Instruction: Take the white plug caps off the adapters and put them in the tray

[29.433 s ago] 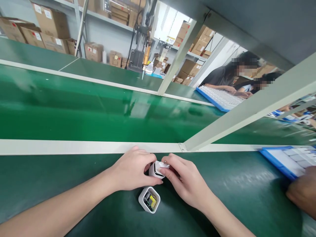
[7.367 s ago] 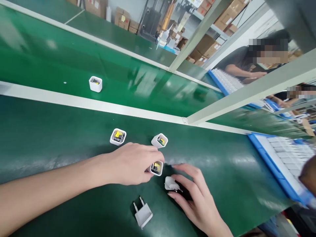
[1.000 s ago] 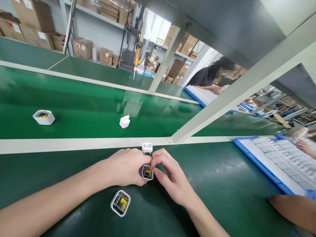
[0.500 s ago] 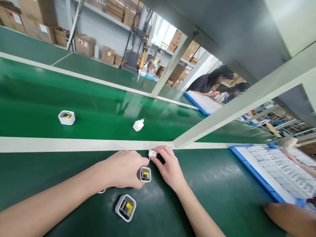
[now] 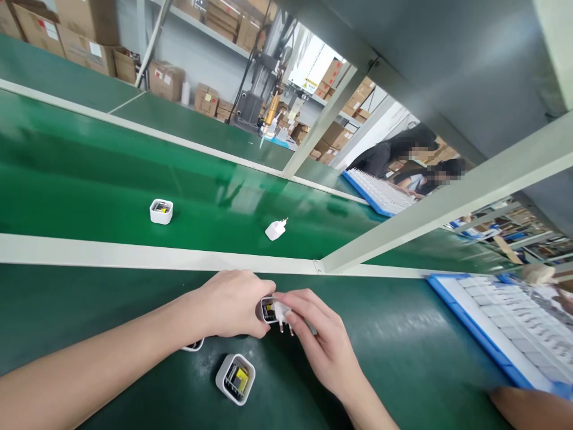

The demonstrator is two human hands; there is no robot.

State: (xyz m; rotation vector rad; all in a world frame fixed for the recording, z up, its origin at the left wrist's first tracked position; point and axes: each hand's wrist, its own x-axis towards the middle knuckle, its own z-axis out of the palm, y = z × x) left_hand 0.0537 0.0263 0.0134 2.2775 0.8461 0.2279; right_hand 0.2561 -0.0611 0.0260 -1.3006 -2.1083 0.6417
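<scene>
My left hand [image 5: 233,304] grips a small white charger housing [image 5: 267,310] with its open end and yellow parts facing right. My right hand [image 5: 320,343] pinches a white plug cap with two pins [image 5: 282,313] and holds it against that open end. Just below, another open housing [image 5: 235,378] with yellow parts inside stands on the green bench [image 5: 403,346]. A further housing [image 5: 193,344] peeks out from under my left wrist.
On the moving green belt [image 5: 89,191] beyond the white rail [image 5: 134,257] ride an open housing [image 5: 161,211] and an assembled plug [image 5: 275,230]. A blue tray of white parts [image 5: 501,322] lies at the right, a co-worker's arm [image 5: 532,409] beside it. People sit at the far side.
My right hand has taken the plug cap from by the rail down to the housing's open end. The two items on the belt have drifted to the right.
</scene>
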